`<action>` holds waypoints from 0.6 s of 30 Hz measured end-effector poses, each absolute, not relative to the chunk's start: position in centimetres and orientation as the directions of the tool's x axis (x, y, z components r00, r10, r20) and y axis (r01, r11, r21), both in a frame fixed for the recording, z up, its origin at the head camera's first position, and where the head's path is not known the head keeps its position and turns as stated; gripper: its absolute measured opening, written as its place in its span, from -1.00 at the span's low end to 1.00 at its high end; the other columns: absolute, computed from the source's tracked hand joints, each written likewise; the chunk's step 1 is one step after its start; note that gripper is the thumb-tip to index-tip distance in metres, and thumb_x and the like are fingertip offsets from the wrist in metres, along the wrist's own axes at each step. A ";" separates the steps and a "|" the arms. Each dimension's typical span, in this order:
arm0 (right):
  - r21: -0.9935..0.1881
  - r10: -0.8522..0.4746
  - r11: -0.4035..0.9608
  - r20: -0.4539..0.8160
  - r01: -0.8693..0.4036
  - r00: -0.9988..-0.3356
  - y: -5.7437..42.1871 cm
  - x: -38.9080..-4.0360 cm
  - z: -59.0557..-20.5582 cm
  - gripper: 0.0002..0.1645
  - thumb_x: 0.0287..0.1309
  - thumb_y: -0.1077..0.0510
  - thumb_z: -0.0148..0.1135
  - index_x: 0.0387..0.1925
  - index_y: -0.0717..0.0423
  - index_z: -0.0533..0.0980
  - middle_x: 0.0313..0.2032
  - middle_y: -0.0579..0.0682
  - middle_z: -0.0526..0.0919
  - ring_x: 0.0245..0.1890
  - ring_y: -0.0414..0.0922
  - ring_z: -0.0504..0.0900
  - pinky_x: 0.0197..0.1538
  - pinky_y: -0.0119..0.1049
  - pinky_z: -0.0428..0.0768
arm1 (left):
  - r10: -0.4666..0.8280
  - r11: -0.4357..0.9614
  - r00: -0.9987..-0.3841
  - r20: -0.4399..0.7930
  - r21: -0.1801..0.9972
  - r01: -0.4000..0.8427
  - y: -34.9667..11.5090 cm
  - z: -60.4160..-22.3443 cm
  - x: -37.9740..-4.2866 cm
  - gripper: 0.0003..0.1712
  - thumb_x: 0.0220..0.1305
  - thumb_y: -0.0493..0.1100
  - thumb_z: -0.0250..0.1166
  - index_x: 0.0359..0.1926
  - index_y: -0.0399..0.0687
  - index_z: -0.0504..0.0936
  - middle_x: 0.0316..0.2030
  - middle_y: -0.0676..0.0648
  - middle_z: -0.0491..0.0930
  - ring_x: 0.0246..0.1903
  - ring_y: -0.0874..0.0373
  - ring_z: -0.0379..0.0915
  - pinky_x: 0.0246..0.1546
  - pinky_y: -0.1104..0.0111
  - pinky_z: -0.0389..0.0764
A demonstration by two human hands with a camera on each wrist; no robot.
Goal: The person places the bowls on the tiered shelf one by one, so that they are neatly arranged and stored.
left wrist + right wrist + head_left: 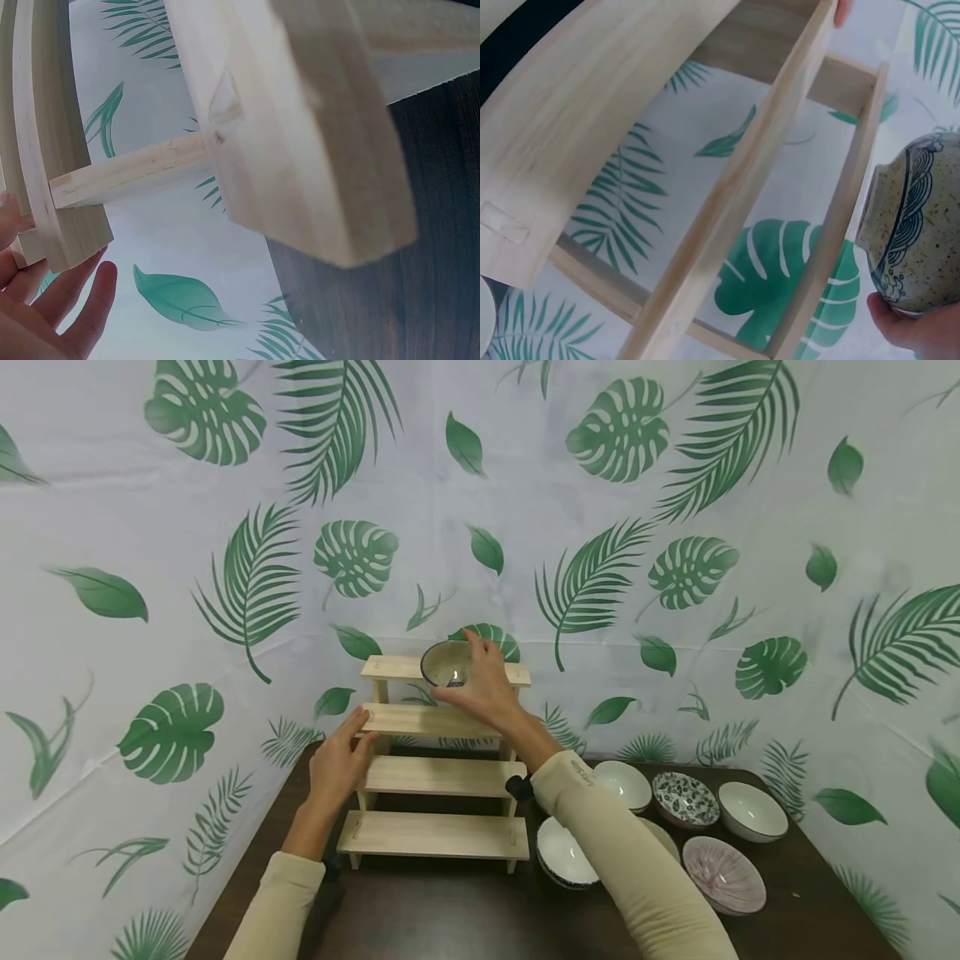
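A four-tier wooden display shelf (435, 777) stands near the back of the table. At its top tier my right hand (483, 685) holds a speckled bowl (444, 665) by the rim and side, the bowl's inside tilted toward me. The right wrist view shows blue wave patterns on the outside of the bowl (922, 225), its foot beside the top board. My left hand (341, 760) grips the left end of the second board from the top. In the left wrist view, fingers (86, 307) of that hand are around the board end.
Right of the shelf sit several bowls: a white one (564, 852), another white one (622, 785), a black-floral one (684, 799), a plain white one (753, 812) and a pinkish streaked one (723, 874). The right forearm partly covers a greenish bowl (660, 839). A leaf-print cloth (480, 493) hangs behind the dark table (420, 918).
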State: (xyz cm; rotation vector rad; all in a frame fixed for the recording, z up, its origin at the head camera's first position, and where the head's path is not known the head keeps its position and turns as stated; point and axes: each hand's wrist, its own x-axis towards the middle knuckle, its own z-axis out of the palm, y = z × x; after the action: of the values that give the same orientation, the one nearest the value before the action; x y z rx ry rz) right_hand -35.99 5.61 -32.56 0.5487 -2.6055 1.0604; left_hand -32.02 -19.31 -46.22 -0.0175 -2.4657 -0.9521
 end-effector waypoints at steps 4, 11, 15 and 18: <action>-0.603 -0.251 0.666 0.373 -0.439 -0.893 5.2 -36.4 -32.7 0.28 0.03 -0.18 0.50 0.64 -0.12 -0.02 0.55 0.25 0.07 0.51 0.22 0.24 0.31 0.25 0.51 | -0.162 0.760 -0.881 0.445 0.625 0.176 -19.2 -46.4 -31.9 -0.39 0.49 0.08 0.25 0.47 0.07 0.45 0.49 0.02 0.39 0.31 -0.29 0.48 0.10 -0.28 0.52; -0.634 -0.252 0.640 0.360 -0.434 -0.898 4.2 -37.0 -32.4 0.29 0.02 -0.21 0.54 0.63 -0.14 0.00 0.52 0.25 0.12 0.48 0.21 0.27 0.32 0.25 0.49 | -0.146 0.768 -0.878 0.455 0.611 0.189 -19.2 -46.4 -31.9 -0.38 0.47 0.08 0.27 0.45 0.04 0.48 0.47 -0.01 0.42 0.30 -0.28 0.50 0.08 -0.25 0.55; -0.632 -0.270 0.638 0.350 -0.439 -0.897 3.6 -37.3 -31.9 0.29 0.01 -0.27 0.52 0.63 -0.15 0.00 0.53 0.25 0.11 0.49 0.21 0.26 0.34 0.23 0.48 | -0.151 0.771 -0.873 0.464 0.608 0.190 -19.3 -46.3 -32.0 -0.38 0.46 0.07 0.28 0.45 0.05 0.48 0.47 0.00 0.43 0.30 -0.27 0.51 0.07 -0.25 0.55; -0.643 -0.275 0.634 0.331 -0.429 -0.902 3.3 -37.6 -31.8 0.31 0.01 -0.28 0.51 0.64 -0.14 -0.02 0.53 0.25 0.09 0.48 0.20 0.28 0.32 0.21 0.51 | -0.156 0.767 -0.870 0.468 0.612 0.192 -19.2 -46.3 -32.0 -0.39 0.45 0.08 0.29 0.44 0.06 0.49 0.46 0.01 0.44 0.28 -0.26 0.52 0.07 -0.25 0.56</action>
State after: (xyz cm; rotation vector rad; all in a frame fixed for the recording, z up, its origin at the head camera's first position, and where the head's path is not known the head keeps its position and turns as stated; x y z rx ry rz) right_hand -37.62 3.32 -31.77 0.5792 -2.6530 1.1221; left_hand -32.01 -19.22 -46.30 -0.0272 -2.4576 -0.9257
